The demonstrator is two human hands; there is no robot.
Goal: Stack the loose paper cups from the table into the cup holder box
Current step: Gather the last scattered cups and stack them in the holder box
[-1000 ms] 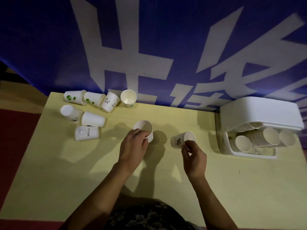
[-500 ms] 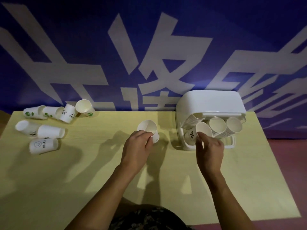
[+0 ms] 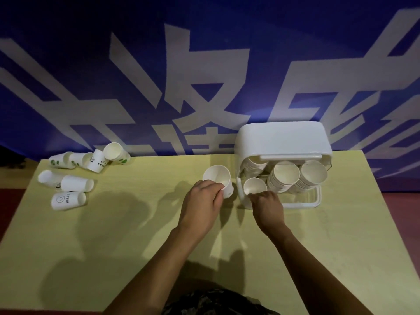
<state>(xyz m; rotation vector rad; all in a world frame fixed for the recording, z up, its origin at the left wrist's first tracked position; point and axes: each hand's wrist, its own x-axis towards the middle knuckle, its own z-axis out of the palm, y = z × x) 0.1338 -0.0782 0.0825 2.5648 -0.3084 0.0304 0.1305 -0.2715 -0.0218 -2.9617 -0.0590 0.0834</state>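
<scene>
The white cup holder box (image 3: pixel 281 142) stands at the table's back right, its front open, with stacks of white cups (image 3: pixel 286 176) lying inside. My right hand (image 3: pixel 268 206) pinches the rim of a paper cup (image 3: pixel 254 189) set in the box's lower left slot. My left hand (image 3: pixel 200 204) grips another white paper cup (image 3: pixel 217 177), tilted with its mouth toward me, just left of the box. Several loose cups (image 3: pixel 75 185) lie on their sides at the table's far left, some with green or panda prints, one marked HELLO (image 3: pixel 67 201).
The yellow table (image 3: pixel 113 246) has edges close on the left and right. A blue banner (image 3: pixel 204 76) with large white characters hangs right behind the table and box. Red floor shows at both sides.
My right hand carried its cup rightward into the box's lower left slot. My left hand kept hold of its cup. The view swung right, bringing the box toward the middle.
</scene>
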